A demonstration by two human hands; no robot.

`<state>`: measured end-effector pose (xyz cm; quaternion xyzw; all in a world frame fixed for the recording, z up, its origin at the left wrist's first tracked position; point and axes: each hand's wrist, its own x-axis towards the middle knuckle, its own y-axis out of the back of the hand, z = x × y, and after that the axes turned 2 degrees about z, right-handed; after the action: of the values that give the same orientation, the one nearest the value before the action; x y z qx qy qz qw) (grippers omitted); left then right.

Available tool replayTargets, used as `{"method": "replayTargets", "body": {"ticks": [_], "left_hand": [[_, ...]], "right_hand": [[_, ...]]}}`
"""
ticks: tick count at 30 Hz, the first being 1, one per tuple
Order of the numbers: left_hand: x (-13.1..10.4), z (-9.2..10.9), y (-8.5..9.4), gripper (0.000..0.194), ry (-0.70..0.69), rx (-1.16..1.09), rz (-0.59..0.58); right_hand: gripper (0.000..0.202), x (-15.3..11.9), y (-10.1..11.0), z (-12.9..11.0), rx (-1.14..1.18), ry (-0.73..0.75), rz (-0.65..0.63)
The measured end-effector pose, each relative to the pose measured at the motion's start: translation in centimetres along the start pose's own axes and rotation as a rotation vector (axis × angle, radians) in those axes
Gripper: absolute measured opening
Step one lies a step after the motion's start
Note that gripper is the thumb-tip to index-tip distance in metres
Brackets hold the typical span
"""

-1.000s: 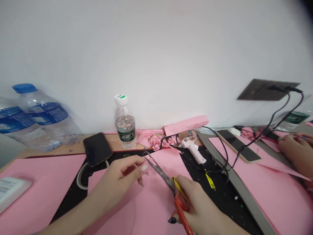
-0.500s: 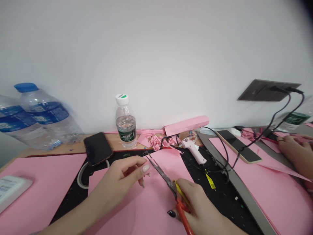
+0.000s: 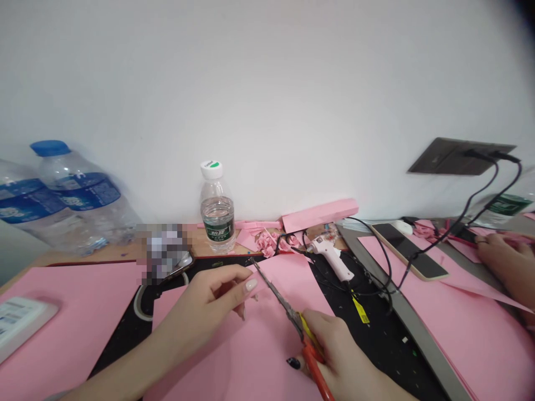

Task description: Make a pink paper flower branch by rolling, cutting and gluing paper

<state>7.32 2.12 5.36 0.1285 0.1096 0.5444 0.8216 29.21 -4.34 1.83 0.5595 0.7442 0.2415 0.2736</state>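
My right hand (image 3: 330, 340) grips a pair of scissors (image 3: 288, 312) with orange-red and yellow handles. The blades are together and point up and to the left, over a pink sheet of paper (image 3: 267, 345). My left hand (image 3: 221, 295) is closed in a pinch on the upper left edge of that sheet, just beside the scissor tips. Its lower fingers curl underneath and are partly hidden. Behind the sheet lie crumpled pink paper flowers (image 3: 266, 243) and a white glue gun (image 3: 332, 259) with a black cord.
A small water bottle (image 3: 218, 214) stands against the wall, with a phone (image 3: 167, 250) left of it. Larger bottles (image 3: 79, 189) lean at far left. Cords run from a wall socket (image 3: 460, 156). Another person's hand (image 3: 505, 259) works at the right, past a second phone (image 3: 412, 250).
The scissor blades have come together from slightly apart. The left phone's screen, dark before, now appears as a pixelated patch. Both hands stay nearly in place.
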Motion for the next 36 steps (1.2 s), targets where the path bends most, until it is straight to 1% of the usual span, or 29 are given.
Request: {"method": "replayTargets", "body": {"ticks": [7, 14, 16, 20, 26, 30, 33, 36], "left_hand": [[0.1, 0.0, 0.1, 0.023, 0.001, -0.014, 0.003], [-0.4, 0.5, 0.1, 0.027, -0.039, 0.054, 0.001], [-0.6, 0.8, 0.1, 0.028, -0.046, 0.063, -0.003], [-0.8, 1.1, 0.0, 0.027, -0.017, 0.035, -0.040], [-0.8, 0.9, 0.0, 0.025, 0.007, -0.027, -0.075], [-0.8, 0.8, 0.0, 0.025, 0.015, -0.019, -0.089], [-0.6, 0.9, 0.0, 0.024, 0.025, -0.031, -0.094], [-0.3, 0.9, 0.0, 0.023, 0.050, -0.045, -0.075]], "right_hand": [[0.031, 0.2, 0.3, -0.3, 0.009, -0.005, -0.023], [0.039, -0.2, 0.6, -0.5, 0.033, -0.020, -0.076], [0.041, -0.3, 0.6, -0.4, 0.028, -0.009, -0.066], [0.041, -0.3, 0.4, -0.2, -0.004, -0.003, -0.023], [0.037, -0.1, 0.3, 0.0, -0.045, 0.026, 0.002], [0.036, -0.1, 0.2, -0.1, -0.029, 0.008, -0.007], [0.035, -0.1, 0.1, 0.3, 0.009, -0.009, -0.014], [0.035, 0.0, -0.1, 1.2, 0.047, 0.050, 0.050]]}}
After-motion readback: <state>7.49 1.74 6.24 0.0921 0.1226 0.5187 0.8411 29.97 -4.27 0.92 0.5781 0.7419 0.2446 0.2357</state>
